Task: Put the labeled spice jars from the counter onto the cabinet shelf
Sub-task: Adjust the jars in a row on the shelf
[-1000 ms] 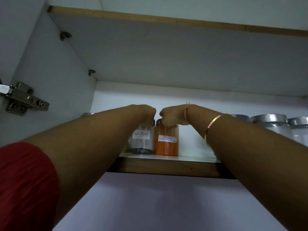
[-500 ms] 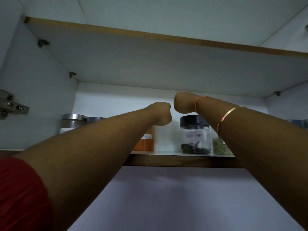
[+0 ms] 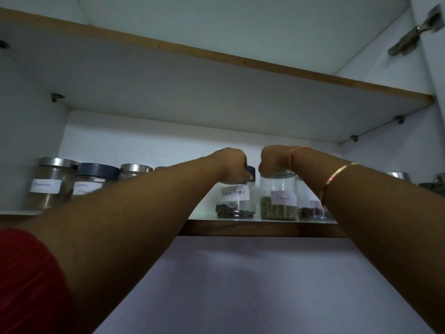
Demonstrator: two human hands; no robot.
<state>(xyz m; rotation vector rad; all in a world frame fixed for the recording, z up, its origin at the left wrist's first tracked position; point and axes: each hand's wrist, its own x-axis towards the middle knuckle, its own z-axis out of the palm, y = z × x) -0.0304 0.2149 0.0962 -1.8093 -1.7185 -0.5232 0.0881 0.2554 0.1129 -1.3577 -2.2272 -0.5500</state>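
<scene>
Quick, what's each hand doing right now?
Left hand: grips the Black Pepper jar by its lid.
Right hand: grips the Fennel jar from the top.

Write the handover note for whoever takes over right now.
Left grip: curled over the lid of the Black Pepper jar.
Right grip: curled over the top of the Fennel jar.
Both jars stand upright, side by side, near the shelf front edge; more labeled jars stand at the left.
Done: these two are shelved.
To do: let go; the counter is out of view, so check it for more.
</scene>
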